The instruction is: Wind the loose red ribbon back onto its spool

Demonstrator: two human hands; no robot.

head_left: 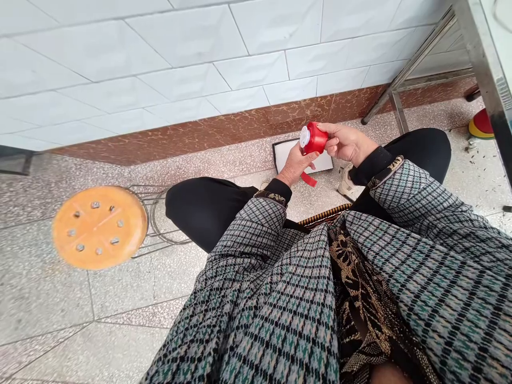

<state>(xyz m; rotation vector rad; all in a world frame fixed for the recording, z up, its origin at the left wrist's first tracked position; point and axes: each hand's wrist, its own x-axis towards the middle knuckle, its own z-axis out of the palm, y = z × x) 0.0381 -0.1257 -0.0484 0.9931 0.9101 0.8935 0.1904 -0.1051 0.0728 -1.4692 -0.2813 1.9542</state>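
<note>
A roll of red ribbon (pixel 317 137) on a white core is held up in front of me, between my two hands. My left hand (pixel 295 164) grips it from below and the left, thumb along its lower side. From the right, my right hand (pixel 347 142) has its fingertips closed on the roll's edge. A loose red ribbon end (pixel 309 180) hangs below my left hand. Underneath, on the floor, lies a flat white panel (pixel 283 154) with a black border, partly covered by my hands.
An orange round stool (pixel 100 226) with wire legs lies on its side at my left. A metal-framed table (pixel 476 48) stands at the right. White wall tiles (pixel 256 69) rise ahead. A red and yellow object (pixel 482 127) and small dark scraps are on the right floor.
</note>
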